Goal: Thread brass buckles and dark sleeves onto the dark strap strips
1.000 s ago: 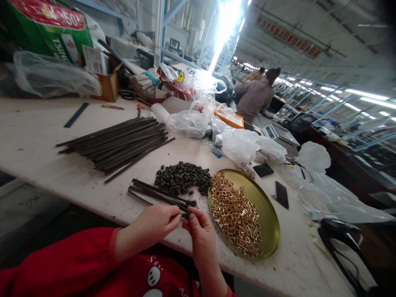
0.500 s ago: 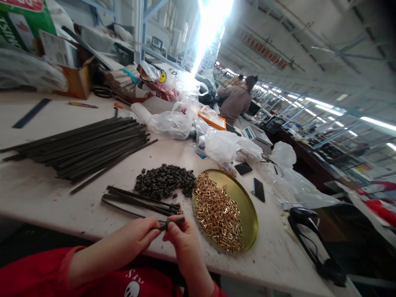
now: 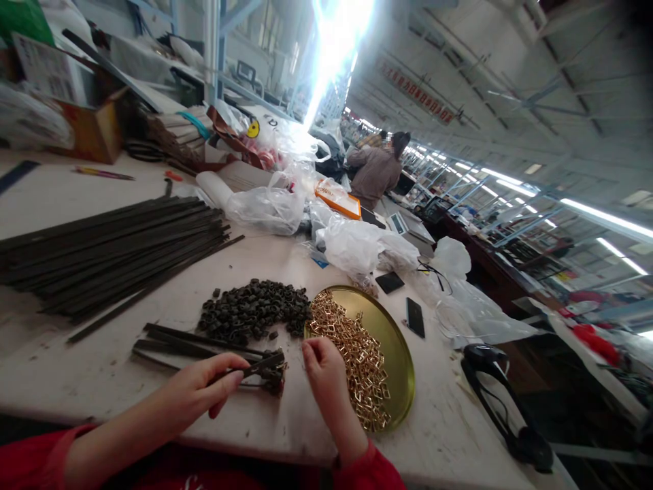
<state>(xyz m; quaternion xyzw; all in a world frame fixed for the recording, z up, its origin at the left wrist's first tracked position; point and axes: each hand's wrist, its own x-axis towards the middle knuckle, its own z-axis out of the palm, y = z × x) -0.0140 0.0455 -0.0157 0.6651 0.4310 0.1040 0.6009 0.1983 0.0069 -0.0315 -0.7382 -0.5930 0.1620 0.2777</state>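
My left hand (image 3: 217,384) pinches a dark strap (image 3: 262,363) between thumb and fingers, its tip pointing right. Beneath it lie a few more dark straps (image 3: 176,340) with gold metal at their right ends. My right hand (image 3: 326,374) is at the near left rim of a round gold tray (image 3: 400,347), thumb and fingertips pressed together; anything between them is too small to make out. Gold buckles (image 3: 360,364) are heaped over the tray's left half. Just behind the hands spreads a pile of small dark loops (image 3: 255,309).
A thick stack of long dark strips (image 3: 117,248) lies at left. Plastic bags (image 3: 352,238) line the back of the table (image 3: 286,262). A phone (image 3: 415,318) and a black flat object (image 3: 389,282) lie beyond the tray. A person (image 3: 377,167) stands farther off.
My hands, together at the strap before, are now apart. The left has moved left and lower with the strap; the right has let go and moved toward the tray. The view has shifted slightly right.
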